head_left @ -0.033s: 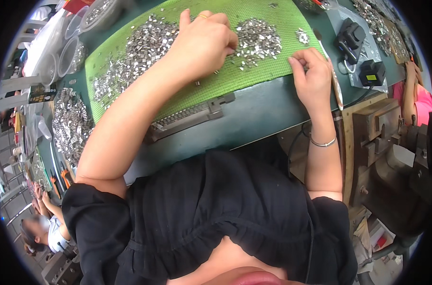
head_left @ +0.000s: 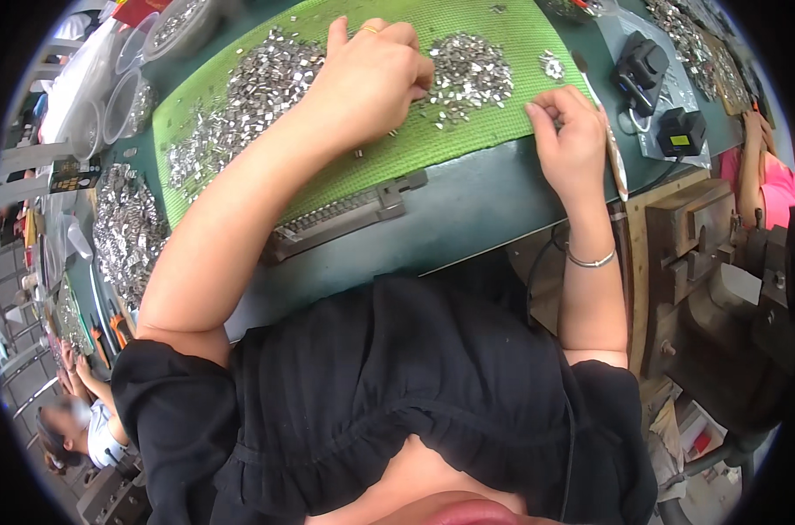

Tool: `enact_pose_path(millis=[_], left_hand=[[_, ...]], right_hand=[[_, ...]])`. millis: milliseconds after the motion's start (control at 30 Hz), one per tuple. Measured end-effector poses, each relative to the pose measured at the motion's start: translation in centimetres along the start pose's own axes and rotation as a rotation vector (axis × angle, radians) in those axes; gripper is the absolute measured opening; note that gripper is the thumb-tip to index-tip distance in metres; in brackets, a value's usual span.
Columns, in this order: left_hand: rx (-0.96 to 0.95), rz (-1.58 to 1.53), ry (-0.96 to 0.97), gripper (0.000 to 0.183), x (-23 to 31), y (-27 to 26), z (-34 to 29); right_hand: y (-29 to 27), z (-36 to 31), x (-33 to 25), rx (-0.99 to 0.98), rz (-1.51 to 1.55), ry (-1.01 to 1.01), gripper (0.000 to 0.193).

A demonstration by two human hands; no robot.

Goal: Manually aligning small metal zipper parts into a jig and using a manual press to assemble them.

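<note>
My left hand [head_left: 373,74] rests over the green textured mat [head_left: 472,144], between two heaps of small silvery metal pieces. Its fingers curl down toward the mat with thumb and forefinger close together, and the fingertips are partly hidden. To its left lies the larger heap [head_left: 266,83]; to its right is the smaller heap [head_left: 472,74]. My right hand [head_left: 574,136] is at the mat's right edge, fingers curled and thumb bent in near the fingertips. Whatever either hand pinches is too small to make out. A dark slotted metal fixture [head_left: 349,214] with a row of small parts lies before the mat.
A pile of metal pieces [head_left: 128,232] lies left of the mat, near clear plastic tubs [head_left: 128,109]. Black box-shaped devices [head_left: 644,74] stand at the right, beyond a pale stick-like tool [head_left: 616,157]. A heavy metal machine [head_left: 690,227] is right of the table. Other people sit at both sides.
</note>
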State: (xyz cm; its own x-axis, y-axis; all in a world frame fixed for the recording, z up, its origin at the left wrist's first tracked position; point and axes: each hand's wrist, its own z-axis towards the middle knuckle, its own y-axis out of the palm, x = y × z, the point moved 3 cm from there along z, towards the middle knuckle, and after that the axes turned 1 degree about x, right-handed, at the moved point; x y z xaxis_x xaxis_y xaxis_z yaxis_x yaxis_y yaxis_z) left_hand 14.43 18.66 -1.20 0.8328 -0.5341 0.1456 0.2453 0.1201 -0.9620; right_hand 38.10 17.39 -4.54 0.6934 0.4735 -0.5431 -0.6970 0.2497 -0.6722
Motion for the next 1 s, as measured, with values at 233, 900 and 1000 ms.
enact_pose_path(millis=[233,900,1000], left_hand=[[0.164,-0.046,-0.032,0.005,1.0,-2.9,-3.4],[0.117,-0.287,-0.12,0.016,2.0,-2.4,-13.5],[0.188,-0.267,-0.095,0.018,2.2,-2.3,-14.1]], right_hand=[[-0.6,-0.3,-0.9,-0.007,-0.045,-0.206,0.006],[4.9,-3.2,-13.2,-0.324,0.119,-0.455,0.017],[5.3,-2.7,-14.1,-0.387,0.028,-0.494,0.011]])
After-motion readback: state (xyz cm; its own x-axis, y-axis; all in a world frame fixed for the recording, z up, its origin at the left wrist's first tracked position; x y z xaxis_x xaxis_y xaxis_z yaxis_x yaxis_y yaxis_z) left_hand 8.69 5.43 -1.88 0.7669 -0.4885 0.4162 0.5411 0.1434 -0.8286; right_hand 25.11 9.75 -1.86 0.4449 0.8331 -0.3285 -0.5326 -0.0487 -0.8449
